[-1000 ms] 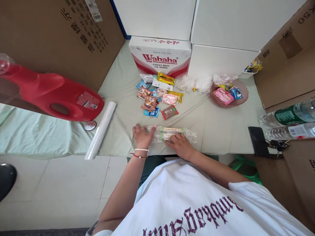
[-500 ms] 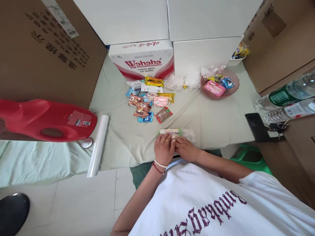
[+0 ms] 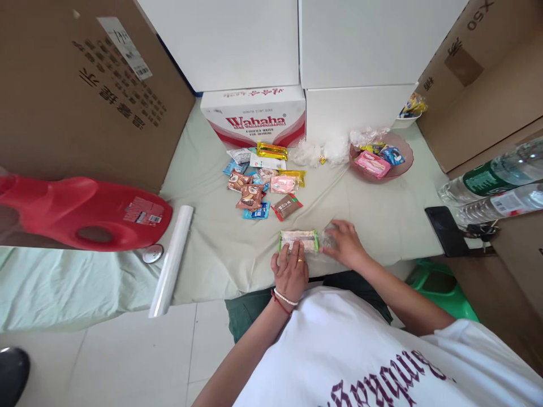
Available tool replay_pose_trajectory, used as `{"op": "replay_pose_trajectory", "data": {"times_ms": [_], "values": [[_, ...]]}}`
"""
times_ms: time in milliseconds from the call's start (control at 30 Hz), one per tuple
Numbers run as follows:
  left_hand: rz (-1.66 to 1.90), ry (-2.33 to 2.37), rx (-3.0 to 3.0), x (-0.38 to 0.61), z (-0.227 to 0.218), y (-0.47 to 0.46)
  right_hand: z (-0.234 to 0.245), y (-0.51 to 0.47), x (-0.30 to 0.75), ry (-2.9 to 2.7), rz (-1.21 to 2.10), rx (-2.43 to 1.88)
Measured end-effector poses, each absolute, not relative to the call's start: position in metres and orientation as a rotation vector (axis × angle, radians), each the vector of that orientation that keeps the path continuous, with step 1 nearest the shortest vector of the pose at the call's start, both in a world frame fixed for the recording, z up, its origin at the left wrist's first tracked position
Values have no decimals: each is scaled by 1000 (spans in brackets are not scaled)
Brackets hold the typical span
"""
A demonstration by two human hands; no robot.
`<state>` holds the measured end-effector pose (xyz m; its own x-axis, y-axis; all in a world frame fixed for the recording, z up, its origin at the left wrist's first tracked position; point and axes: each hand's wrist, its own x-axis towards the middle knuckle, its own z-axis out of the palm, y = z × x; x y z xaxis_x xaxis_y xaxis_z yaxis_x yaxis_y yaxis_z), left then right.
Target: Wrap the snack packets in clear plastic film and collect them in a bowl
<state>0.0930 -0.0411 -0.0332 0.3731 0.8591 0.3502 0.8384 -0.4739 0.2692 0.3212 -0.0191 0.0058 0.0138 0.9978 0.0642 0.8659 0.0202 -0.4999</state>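
A wrapped snack bar (image 3: 309, 239) with green ends lies flat near the table's front edge, in clear plastic film. My left hand (image 3: 292, 270) rests its outstretched fingers on the near side of the bar. Bunched clear plastic film (image 3: 328, 236) sticks out from the bar's right end, and the curled fingers of my right hand (image 3: 348, 246) grip it. Beyond the bar is a loose pile of snacks: a brown-and-red packet (image 3: 287, 207), brown biscuit packets (image 3: 250, 196), a pink packet (image 3: 284, 183) and gold-wrapped bars (image 3: 272, 151).
A roll of plastic film (image 3: 172, 263) and a red jug (image 3: 93, 215) lie at left. A Wahaha carton (image 3: 258, 121) stands behind the pile. Crumpled plastic (image 3: 305, 154) sits beside a pink bowl (image 3: 405, 161) with snacks. Bottles (image 3: 500, 169) and a phone (image 3: 445, 230) are at right.
My hands have moved apart. The right has shifted right onto the film at the bar's end; the left has flattened on the bar, which shows more now. The camera view has shifted slightly.
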Motion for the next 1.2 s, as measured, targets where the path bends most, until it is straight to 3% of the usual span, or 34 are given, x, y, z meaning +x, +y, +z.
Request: {"op": "replay_pose_trajectory", "data": {"times_ms": [200,367,633,767,933,1200], "values": [[663,1351,2674,89,-36,-29,26,-22,315,-1776,781,-1865],[636,1335,2643,89,-38,-27,52,10,268,-1833,815,-1864],[901,1173,2249,56,-29,-24,38,22,213,-2380,654,-1903],[1157,1448,1858,24,-26,-10,29,4,218,-2481,545,-1681],[1000,1523,1760,29,-30,4,33,7,208,-2597,381,-1703],[1053,1538,1474,35,-20,-6,61,39,212,-2817,362,-1642]]}}
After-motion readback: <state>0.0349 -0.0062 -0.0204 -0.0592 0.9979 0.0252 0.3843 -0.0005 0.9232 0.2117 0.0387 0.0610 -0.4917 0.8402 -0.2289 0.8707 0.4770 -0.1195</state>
